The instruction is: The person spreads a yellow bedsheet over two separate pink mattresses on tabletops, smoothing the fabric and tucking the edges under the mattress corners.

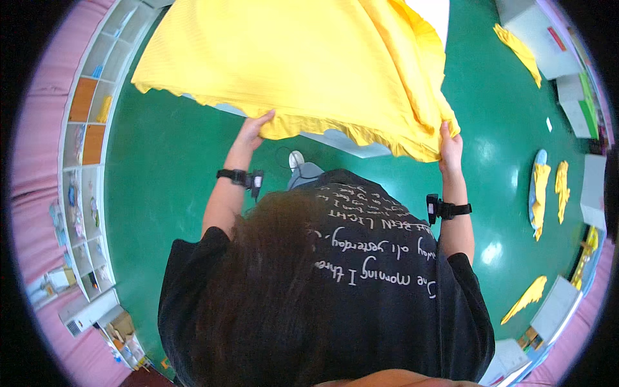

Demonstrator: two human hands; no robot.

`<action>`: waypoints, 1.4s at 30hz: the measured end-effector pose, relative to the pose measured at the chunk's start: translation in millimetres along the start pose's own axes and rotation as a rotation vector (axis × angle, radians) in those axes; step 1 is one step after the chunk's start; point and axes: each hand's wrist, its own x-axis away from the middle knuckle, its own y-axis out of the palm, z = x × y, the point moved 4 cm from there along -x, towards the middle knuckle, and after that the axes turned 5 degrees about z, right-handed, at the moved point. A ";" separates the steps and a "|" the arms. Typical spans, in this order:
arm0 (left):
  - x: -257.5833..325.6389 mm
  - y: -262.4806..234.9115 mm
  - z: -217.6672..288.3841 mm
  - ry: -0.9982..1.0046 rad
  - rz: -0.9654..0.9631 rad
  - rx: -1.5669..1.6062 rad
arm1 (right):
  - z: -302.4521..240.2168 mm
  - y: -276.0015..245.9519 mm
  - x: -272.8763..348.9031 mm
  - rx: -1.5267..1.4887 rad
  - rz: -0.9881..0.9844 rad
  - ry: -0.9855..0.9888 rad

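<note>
Our left hand (255,126) is clenched on the near hem of a large yellow cloth (290,61), fingers curled over the edge, and our right hand (450,145) grips that same hem at the cloth's near right corner. The cloth is lifted and spread wide in front of us, above the green floor (167,161), with a pale counter (348,142) showing just below its hem between our hands. Each of our wrists carries a black strap with a small device. Left of the cloth stands a white shelf unit (87,129) with many compartments. Right of the cloth, well apart from it, several smaller yellow cloths (548,187) lie on the floor
</note>
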 end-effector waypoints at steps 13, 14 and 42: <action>18.1 -8.6 -14.6 -0.041 0.026 -0.163 | 87.1 -51.2 17.6 0.133 0.071 -0.121; 19.2 -7.7 -13.8 0.011 0.027 -0.172 | 85.1 -54.0 18.7 0.204 0.073 -0.136; 32.6 183.0 40.7 0.509 -0.594 -0.977 | 92.4 -16.1 -49.7 0.041 -0.219 0.312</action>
